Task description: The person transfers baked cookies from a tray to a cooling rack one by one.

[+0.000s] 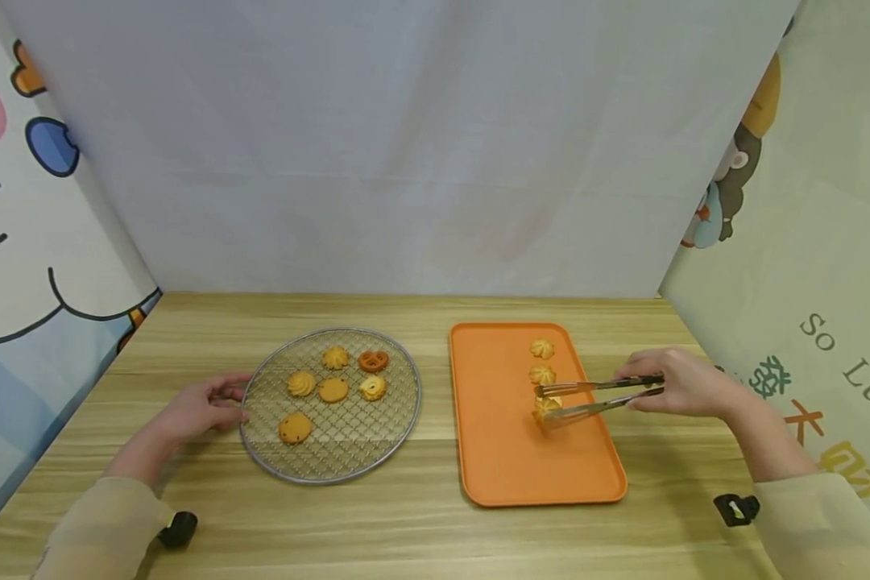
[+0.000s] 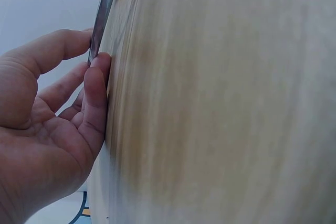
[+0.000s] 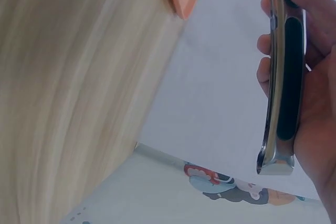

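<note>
My left hand (image 1: 205, 405) pinches the metal rim of a round wire rack (image 1: 348, 459) between thumb and fingers, the rim (image 2: 103, 17) showing in the left wrist view. Several cookies lie on the mesh, among them a pretzel-shaped one (image 1: 373, 361) and a speckled round one (image 1: 295, 428). Metal tongs (image 1: 594, 396) with dark grips are held in my right hand (image 1: 685, 383), fingers wrapped around the handle (image 3: 286, 82). The tongs' spread tips are at the nearest swirled cookie (image 1: 547, 408) on the orange tray (image 1: 522, 467); they partly hide it.
Two more swirled cookies, a middle one (image 1: 541, 374) and a far one (image 1: 542, 348), line the tray's right side. Tray and rack stand apart on the wooden table (image 1: 406, 532). A pale cloth (image 1: 406, 161) rises behind, with printed panels at both sides.
</note>
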`<move>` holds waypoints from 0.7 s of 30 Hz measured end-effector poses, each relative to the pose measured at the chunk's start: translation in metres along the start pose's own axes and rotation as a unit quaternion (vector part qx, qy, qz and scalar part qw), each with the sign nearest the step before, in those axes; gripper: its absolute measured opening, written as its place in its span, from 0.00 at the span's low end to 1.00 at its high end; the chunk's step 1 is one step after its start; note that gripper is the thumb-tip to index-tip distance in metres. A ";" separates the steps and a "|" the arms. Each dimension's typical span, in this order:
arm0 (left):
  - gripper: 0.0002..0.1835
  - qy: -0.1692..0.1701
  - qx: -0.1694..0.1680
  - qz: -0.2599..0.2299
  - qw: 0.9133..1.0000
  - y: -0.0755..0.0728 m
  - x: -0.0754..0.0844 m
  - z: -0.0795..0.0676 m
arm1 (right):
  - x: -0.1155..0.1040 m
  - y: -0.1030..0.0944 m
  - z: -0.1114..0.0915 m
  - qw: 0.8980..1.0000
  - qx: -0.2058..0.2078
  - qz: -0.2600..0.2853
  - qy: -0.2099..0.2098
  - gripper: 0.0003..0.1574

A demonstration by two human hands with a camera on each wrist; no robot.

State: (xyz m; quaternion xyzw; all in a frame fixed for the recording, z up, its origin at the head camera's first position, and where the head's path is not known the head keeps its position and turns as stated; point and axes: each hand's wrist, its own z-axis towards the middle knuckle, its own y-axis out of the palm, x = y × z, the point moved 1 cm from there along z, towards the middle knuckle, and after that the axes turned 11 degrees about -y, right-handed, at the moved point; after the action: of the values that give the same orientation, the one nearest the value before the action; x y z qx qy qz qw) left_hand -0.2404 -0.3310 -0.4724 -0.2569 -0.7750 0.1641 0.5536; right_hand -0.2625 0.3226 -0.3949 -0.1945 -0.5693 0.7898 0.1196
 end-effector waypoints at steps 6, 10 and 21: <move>0.40 -0.001 -0.003 -0.001 1.000 0.000 0.000 0.000 | -0.003 -0.007 0.015 0.999 0.025 0.008 -0.021 0.19; 0.40 -0.001 -0.006 -0.002 1.000 -0.001 0.001 -0.001 | -0.007 -0.015 0.028 0.999 0.034 0.007 -0.035 0.20; 0.40 0.005 -0.003 0.001 1.000 -0.001 -0.001 0.000 | -0.019 -0.031 0.068 0.998 0.030 0.000 -0.051 0.19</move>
State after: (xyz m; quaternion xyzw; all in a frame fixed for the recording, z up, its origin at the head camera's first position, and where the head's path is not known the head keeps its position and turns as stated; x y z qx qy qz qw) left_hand -0.2408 -0.3325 -0.4730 -0.2599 -0.7726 0.1612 0.5564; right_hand -0.2767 0.2666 -0.3434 -0.1500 -0.5504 0.8156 0.0967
